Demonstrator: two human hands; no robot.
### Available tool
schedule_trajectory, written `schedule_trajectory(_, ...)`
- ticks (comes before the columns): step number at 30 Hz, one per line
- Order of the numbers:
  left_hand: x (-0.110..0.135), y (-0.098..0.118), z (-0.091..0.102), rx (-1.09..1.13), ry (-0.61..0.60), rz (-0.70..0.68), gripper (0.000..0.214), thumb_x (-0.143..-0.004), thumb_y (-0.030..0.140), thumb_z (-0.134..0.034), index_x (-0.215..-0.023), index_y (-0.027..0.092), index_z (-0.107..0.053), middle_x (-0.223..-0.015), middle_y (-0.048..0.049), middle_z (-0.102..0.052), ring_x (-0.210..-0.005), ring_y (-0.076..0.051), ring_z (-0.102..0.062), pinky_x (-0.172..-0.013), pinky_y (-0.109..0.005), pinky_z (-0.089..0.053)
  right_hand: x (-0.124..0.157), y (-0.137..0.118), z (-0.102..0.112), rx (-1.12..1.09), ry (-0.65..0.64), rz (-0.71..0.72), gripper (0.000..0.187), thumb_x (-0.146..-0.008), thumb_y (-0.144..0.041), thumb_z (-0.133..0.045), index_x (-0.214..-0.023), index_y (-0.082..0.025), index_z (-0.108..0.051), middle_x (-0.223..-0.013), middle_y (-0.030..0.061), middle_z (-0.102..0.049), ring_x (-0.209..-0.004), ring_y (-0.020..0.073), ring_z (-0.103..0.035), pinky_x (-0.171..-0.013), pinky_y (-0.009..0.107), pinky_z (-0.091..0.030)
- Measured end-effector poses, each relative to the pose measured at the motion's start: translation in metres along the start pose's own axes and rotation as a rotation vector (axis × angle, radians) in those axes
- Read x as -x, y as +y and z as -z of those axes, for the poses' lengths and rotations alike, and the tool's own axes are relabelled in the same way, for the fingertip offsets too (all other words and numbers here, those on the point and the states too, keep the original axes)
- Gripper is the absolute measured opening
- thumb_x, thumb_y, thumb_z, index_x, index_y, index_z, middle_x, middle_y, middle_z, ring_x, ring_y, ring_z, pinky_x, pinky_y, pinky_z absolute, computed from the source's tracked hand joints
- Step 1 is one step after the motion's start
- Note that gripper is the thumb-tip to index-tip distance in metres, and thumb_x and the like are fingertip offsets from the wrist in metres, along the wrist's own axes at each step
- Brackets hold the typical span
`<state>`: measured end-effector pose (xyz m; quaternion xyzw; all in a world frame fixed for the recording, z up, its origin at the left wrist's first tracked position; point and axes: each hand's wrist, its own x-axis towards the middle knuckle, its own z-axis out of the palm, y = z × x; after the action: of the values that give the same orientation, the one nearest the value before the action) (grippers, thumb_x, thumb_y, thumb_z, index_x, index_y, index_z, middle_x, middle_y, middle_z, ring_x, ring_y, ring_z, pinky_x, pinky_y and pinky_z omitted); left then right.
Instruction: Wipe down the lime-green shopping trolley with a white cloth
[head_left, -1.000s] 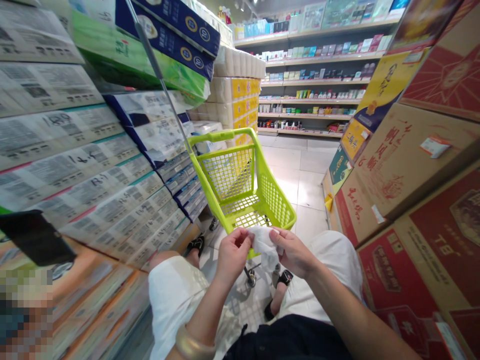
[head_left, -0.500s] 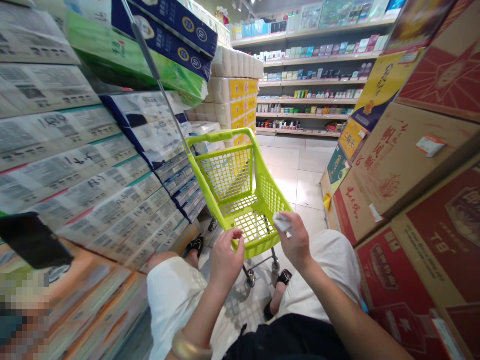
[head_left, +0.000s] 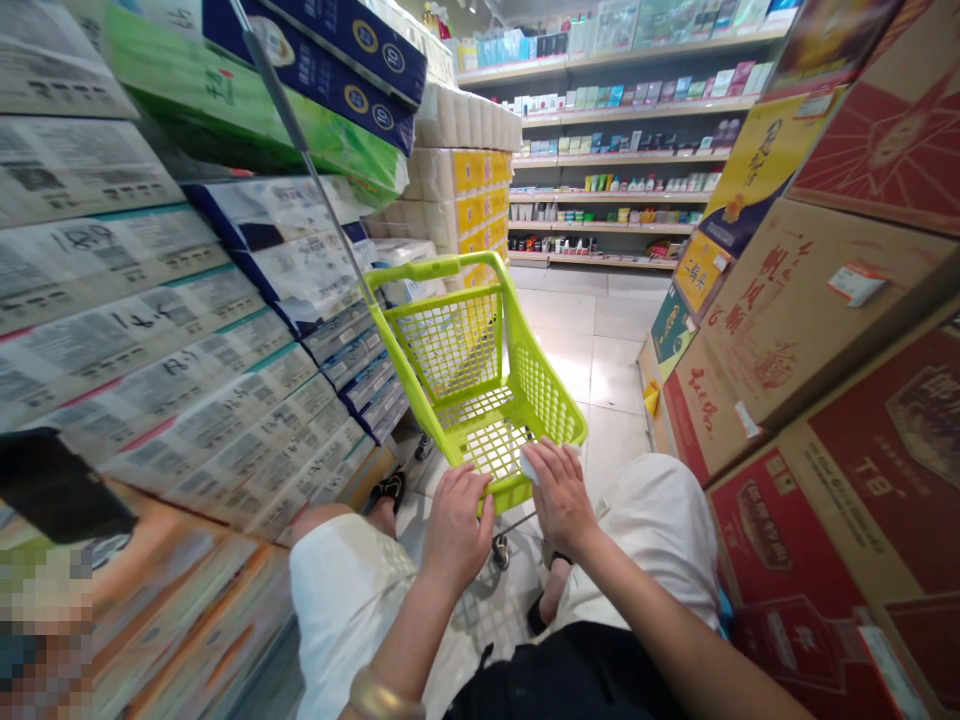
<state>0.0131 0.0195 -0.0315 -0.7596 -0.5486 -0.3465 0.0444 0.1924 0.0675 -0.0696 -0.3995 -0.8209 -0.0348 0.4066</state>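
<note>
A small lime-green shopping cart (head_left: 551, 385) stands between my knees, its mesh basket bare inside. My left hand (head_left: 457, 520) is closed over the cart's near rim, fingers curled on top and thumb on the outer side. On the same rim, a little further right, my right hand (head_left: 561, 497) presses a crumpled white wipe or tissue (head_left: 528, 464). Most of that white piece is hidden under my fingers. A thin metal pole (head_left: 330, 205) rises from the cart's far left corner.
Stacked packs (head_left: 150, 310) line the left side, with a dark phone-like object (head_left: 64, 485) at the lower left. Cardboard cartons (head_left: 795, 310) rise on the right. Shelves of small goods (head_left: 615, 195) stand beyond the tiled floor (head_left: 611, 385).
My right hand has moved down and left, bringing the white wipe onto the cart's near rim. My left hand has settled over the rim, its fingers now lying along it.
</note>
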Motion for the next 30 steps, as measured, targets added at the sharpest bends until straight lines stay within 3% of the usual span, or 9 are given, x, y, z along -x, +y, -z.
schedule_trajectory(3,0.000,0.003,-0.003,0.018,-0.009,0.005,0.016,-0.087,0.012,-0.048,-0.098,0.018,-0.058,-0.092,-0.0063,-0.064,-0.113,-0.026,-0.054,-0.103,-0.051,-0.046,0.000,-0.001,-0.001,0.007,0.046,-0.073,0.061,-0.088,-0.008,-0.038,-0.148,-0.014,-0.030,-0.130,0.0137,-0.055,-0.130,0.0260,-0.042,-0.112,0.052,-0.029)
schedule_trajectory(9,0.001,0.001,-0.002,0.041,-0.019,0.014,0.019,-0.084,0.009,-0.047,-0.095,0.019,-0.058,-0.091,-0.0064,-0.063,-0.113,-0.027,-0.053,-0.100,-0.052,-0.049,-0.005,-0.037,-0.009,-0.106,-0.049,0.033,0.058,-0.086,-0.010,-0.042,-0.144,-0.015,-0.038,-0.127,0.0119,-0.056,-0.125,0.0232,-0.045,-0.112,0.047,-0.032)
schedule_trajectory(14,0.002,-0.001,0.001,0.053,-0.044,0.007,0.021,-0.084,0.009,-0.047,-0.099,0.020,-0.059,-0.094,-0.0063,-0.064,-0.116,-0.026,-0.054,-0.102,-0.052,-0.049,-0.003,-0.010,-0.003,-0.044,0.030,-0.065,0.057,-0.084,-0.010,-0.041,-0.140,-0.016,-0.040,-0.125,0.0127,-0.056,-0.122,0.0254,-0.047,-0.110,0.051,-0.033)
schedule_trajectory(16,0.003,0.001,-0.002,0.048,-0.027,0.017,0.021,-0.083,0.009,-0.048,-0.098,0.019,-0.059,-0.093,-0.0063,-0.064,-0.116,-0.027,-0.053,-0.101,-0.052,-0.049,-0.002,-0.010,-0.003,-0.026,0.071,-0.127,0.056,-0.084,-0.009,-0.040,-0.139,-0.016,-0.041,-0.124,0.0133,-0.055,-0.122,0.0262,-0.046,-0.110,0.054,-0.031)
schedule_trajectory(22,0.006,0.000,-0.008,-0.011,-0.011,0.006,0.031,-0.077,0.006,-0.047,-0.105,0.017,-0.057,-0.095,-0.0087,-0.062,-0.117,-0.029,-0.052,-0.103,-0.053,-0.047,-0.005,-0.047,-0.012,-0.123,-0.026,-0.010,0.054,-0.084,-0.010,-0.043,-0.137,-0.014,-0.043,-0.124,0.0126,-0.055,-0.120,0.0241,-0.047,-0.111,0.047,-0.033)
schedule_trajectory(26,0.009,-0.003,-0.005,-0.014,-0.044,-0.005,0.040,-0.078,0.006,-0.047,-0.116,0.016,-0.052,-0.106,-0.0103,-0.062,-0.121,-0.028,-0.050,-0.105,-0.052,-0.046,-0.003,-0.018,-0.005,-0.073,0.014,-0.015,0.057,-0.083,-0.009,-0.042,-0.140,-0.014,-0.041,-0.121,0.0128,-0.055,-0.117,0.0250,-0.048,-0.108,0.049,-0.035)
schedule_trajectory(30,0.011,-0.002,-0.008,-0.015,-0.029,0.024,0.044,-0.078,0.004,-0.046,-0.120,0.014,-0.048,-0.109,-0.0117,-0.061,-0.122,-0.028,-0.049,-0.105,-0.052,-0.045,-0.001,0.004,0.000,-0.022,0.101,-0.165,0.056,-0.084,-0.009,-0.040,-0.140,-0.013,-0.040,-0.123,0.0149,-0.054,-0.119,0.0275,-0.046,-0.108,0.056,-0.034)
